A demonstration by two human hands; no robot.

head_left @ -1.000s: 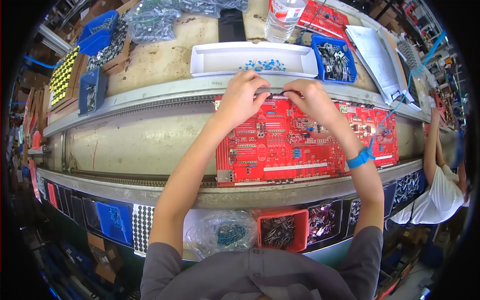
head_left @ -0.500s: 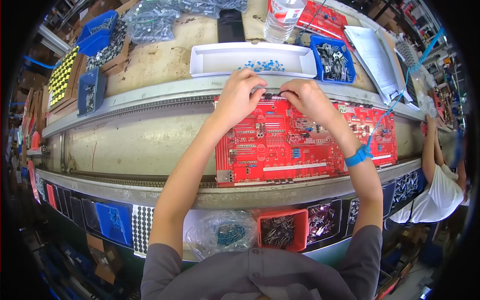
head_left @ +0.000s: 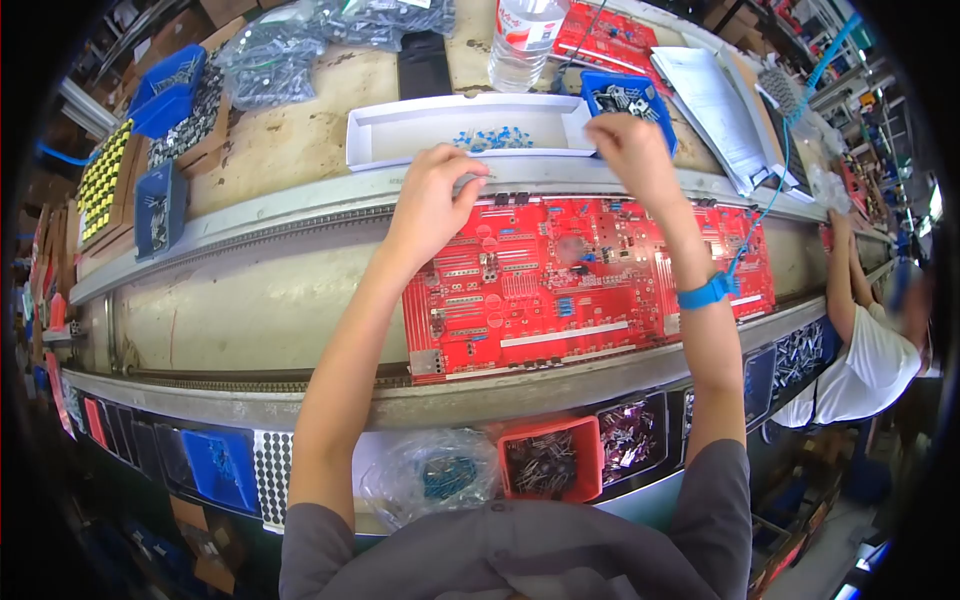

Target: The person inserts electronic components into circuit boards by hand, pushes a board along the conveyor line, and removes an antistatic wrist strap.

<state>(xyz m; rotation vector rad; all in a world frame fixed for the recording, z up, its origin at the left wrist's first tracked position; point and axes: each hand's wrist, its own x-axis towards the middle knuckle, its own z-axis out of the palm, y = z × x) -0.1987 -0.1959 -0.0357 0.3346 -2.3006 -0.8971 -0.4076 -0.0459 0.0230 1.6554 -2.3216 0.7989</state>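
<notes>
A large red circuit board (head_left: 530,290) lies on the rails in front of me, with small blue, black and white parts on it. My left hand (head_left: 437,195) is over the board's upper left corner, thumb and fingers curled close together; whatever they hold, if anything, is too small to name. My right hand (head_left: 632,150) is raised beyond the board's back edge, in front of the blue bin of metal parts (head_left: 660,112), its fingers bent. The fingertips are near the right end of the white box (head_left: 375,140), where small blue components (head_left: 493,138) lie.
Beyond the rails are a bottle (head_left: 525,40), papers (head_left: 712,110), bagged parts (head_left: 268,65) and another red board (head_left: 610,38). Along the near edge stand a red bin (head_left: 593,470), a plastic bag (head_left: 430,475) and a blue bin (head_left: 215,470). A co-worker (head_left: 865,365) is at the right.
My right hand has left the board's back edge and moved up and right to the blue bin. My left hand stays near the board's back edge. The whole view has shifted slightly.
</notes>
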